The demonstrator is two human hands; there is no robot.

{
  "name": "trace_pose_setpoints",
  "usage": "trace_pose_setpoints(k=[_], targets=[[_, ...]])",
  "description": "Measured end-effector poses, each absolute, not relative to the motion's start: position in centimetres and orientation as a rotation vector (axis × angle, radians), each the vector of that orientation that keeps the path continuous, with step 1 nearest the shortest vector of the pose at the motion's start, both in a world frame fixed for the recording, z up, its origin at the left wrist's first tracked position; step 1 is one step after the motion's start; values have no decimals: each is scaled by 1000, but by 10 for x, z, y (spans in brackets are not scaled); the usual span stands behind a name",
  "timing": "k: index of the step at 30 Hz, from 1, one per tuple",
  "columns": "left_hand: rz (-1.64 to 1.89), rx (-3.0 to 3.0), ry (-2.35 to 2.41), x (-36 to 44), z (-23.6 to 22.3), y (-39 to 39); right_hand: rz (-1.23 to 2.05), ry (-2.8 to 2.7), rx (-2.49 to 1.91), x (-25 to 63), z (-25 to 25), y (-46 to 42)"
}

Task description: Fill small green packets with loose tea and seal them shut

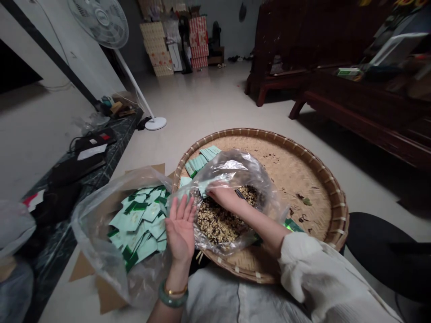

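My left hand [182, 229] is raised palm up, fingers stretched out, holding nothing. It is between a clear bag of pale green sachets [144, 217] and an open plastic bag [237, 163] of chopped, pale and dark dried bits [218, 224]. My right hand [222, 196] reaches over the dried bits at the mouth of that bag, its fingers curled. Its fingertips are partly hidden, and I cannot make out what they hold. A thin dark object [240, 194] shows just beyond my right wrist. The dried bits' bag rests on a round woven bamboo tray [292, 179].
Rows of flat green sachets [204, 159] lie at the tray's left rim. Loose dried scraps [303, 202] dot its right side. A white standing fan [156, 123] is ahead left, a dark wooden bench [363, 107] to the right, and a round black base [380, 251] beside the tray.
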State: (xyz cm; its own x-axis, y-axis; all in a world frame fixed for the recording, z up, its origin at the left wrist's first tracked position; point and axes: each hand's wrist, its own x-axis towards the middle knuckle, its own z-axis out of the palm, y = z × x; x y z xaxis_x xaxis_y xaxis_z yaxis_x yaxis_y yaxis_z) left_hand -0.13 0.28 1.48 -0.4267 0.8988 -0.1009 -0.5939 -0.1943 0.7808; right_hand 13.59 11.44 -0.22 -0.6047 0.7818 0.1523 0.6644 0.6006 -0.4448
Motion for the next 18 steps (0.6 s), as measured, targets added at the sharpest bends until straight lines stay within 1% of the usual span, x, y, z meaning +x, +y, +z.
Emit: trace_pose_setpoints(k=[4,6,11,13,15,18], targets=[[1745,605,1046,0,7,4,484,-2427,-1192,143,3,111],[1700,708,1132,2,2,5,557,-2315,-1158,150,9,102],[1492,882,1255,8,-7,10,1099,-1792,-922,165,16,70],[1364,926,1310,11,-7,10,1242,-1631,-912,170,14,59],[1268,958,1384,14,-5,9,1234,-1572,-932,174,15,51],[1261,1004,1460,19,1,5,942,-1747,-947,182,25,41]])
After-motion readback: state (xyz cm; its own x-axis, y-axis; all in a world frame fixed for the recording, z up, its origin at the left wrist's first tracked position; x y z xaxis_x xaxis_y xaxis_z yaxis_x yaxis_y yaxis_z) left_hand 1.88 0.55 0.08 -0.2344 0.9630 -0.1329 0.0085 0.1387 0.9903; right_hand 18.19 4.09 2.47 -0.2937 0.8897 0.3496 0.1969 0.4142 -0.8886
